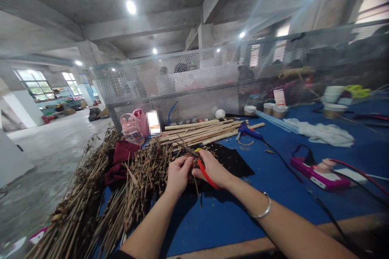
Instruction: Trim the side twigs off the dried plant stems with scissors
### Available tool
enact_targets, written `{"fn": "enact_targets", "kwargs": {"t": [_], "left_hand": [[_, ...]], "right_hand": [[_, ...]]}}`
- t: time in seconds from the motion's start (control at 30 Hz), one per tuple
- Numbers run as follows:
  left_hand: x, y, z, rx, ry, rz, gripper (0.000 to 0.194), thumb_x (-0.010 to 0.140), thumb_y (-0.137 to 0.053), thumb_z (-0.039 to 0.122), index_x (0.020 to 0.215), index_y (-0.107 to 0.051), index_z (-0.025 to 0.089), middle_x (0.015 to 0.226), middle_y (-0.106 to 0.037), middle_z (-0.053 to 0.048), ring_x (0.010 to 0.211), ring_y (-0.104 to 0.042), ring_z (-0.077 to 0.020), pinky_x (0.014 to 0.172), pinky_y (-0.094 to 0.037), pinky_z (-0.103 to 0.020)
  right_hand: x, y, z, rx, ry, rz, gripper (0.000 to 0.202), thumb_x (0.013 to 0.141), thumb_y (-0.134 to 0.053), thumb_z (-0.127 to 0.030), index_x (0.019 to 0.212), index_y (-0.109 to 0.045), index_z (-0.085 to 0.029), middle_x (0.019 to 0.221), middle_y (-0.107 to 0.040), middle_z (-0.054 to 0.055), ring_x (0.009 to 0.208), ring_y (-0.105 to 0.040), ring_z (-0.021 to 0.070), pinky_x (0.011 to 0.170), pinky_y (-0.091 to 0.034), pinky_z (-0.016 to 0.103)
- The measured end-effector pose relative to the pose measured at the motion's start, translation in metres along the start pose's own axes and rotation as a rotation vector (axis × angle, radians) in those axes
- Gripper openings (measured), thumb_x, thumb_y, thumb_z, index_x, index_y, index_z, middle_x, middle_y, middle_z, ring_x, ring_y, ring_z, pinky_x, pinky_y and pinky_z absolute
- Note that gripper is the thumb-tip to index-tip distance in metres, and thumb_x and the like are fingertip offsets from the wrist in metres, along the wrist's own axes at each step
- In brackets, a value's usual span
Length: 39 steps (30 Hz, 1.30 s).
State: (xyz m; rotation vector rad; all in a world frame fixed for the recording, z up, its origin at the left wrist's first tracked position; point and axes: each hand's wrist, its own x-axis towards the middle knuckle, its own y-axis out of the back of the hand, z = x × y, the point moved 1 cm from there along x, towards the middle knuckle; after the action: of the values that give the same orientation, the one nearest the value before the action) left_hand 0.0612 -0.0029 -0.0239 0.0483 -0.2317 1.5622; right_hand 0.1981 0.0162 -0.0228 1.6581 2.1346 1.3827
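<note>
My right hand point(212, 168) is closed around red-handled scissors point(207, 175), whose blades point up and to the left. Just left of them, my left hand point(179, 173) pinches a thin dried stem point(197, 191) that hangs down over the blue table. Both hands are close together above a black sheet point(235, 162). Piles of dried plant stalks point(130, 194) lie beside my left hand. The scissor blades overlap the dried twigs, and the exact point between them is too small to tell.
Wooden sticks point(194, 134) lie behind my hands, near a blue glue gun point(247, 130). At the right are a magenta power strip point(320, 176) with cables and white plastic point(322, 133). A pink bag point(136, 123) stands back left before a perforated metal screen point(182, 85).
</note>
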Motion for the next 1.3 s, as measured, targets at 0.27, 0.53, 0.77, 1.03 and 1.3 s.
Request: {"fn": "enact_targets", "kwargs": {"t": [0.27,0.53,0.77,1.03,1.3], "left_hand": [[-0.0008,0.0045,0.0041,-0.073,0.029,-0.024,0.033,0.068,-0.060,0.044,0.074,-0.062,0.012,0.044,-0.044,0.005,0.035,-0.035,-0.0031,0.034,-0.026,-0.015],[-0.0017,0.0050,0.0044,-0.078,0.055,-0.045,0.035,0.067,-0.061,0.045,0.073,-0.062,0.011,0.044,-0.046,0.004,0.034,-0.038,-0.0038,0.034,-0.026,-0.015],[-0.0021,0.0033,0.0024,-0.051,0.049,-0.010,0.035,0.066,-0.062,0.046,0.074,-0.063,0.012,0.044,-0.048,0.004,0.034,-0.038,-0.0044,0.035,-0.028,-0.017],[-0.0030,0.0023,0.0036,0.056,-0.029,-0.007,0.033,0.068,-0.060,0.044,0.072,-0.065,0.012,0.041,-0.045,0.004,0.035,-0.038,-0.0055,0.035,-0.028,-0.017],[-0.0026,0.0019,0.0047,0.037,0.029,0.002,0.034,0.065,-0.061,0.045,0.072,-0.065,0.012,0.044,-0.048,0.003,0.035,-0.040,-0.0062,0.034,-0.027,-0.018]], "right_hand": [[0.0030,0.0011,0.0039,0.059,0.005,-0.003,0.041,0.070,-0.060,-0.048,0.092,-0.046,-0.016,0.084,-0.050,0.005,0.076,-0.045,0.0177,0.069,-0.039,0.031],[0.0021,0.0021,0.0038,0.157,-0.001,-0.023,0.045,0.069,-0.059,-0.051,0.093,-0.048,-0.015,0.084,-0.053,0.006,0.074,-0.047,0.0171,0.068,-0.040,0.030],[0.0034,0.0041,0.0059,0.240,0.002,-0.040,0.044,0.070,-0.059,-0.052,0.094,-0.049,-0.017,0.083,-0.055,0.004,0.073,-0.048,0.0163,0.068,-0.040,0.029],[0.0017,0.0044,0.0009,0.252,0.003,-0.049,0.043,0.069,-0.057,-0.056,0.088,-0.049,-0.017,0.077,-0.053,0.003,0.068,-0.047,0.0148,0.062,-0.039,0.027],[0.0007,0.0041,0.0008,0.257,-0.049,-0.072,0.040,0.069,-0.056,-0.056,0.076,-0.043,-0.019,0.058,-0.042,-0.005,0.051,-0.034,0.0091,0.048,-0.028,0.022]]}}
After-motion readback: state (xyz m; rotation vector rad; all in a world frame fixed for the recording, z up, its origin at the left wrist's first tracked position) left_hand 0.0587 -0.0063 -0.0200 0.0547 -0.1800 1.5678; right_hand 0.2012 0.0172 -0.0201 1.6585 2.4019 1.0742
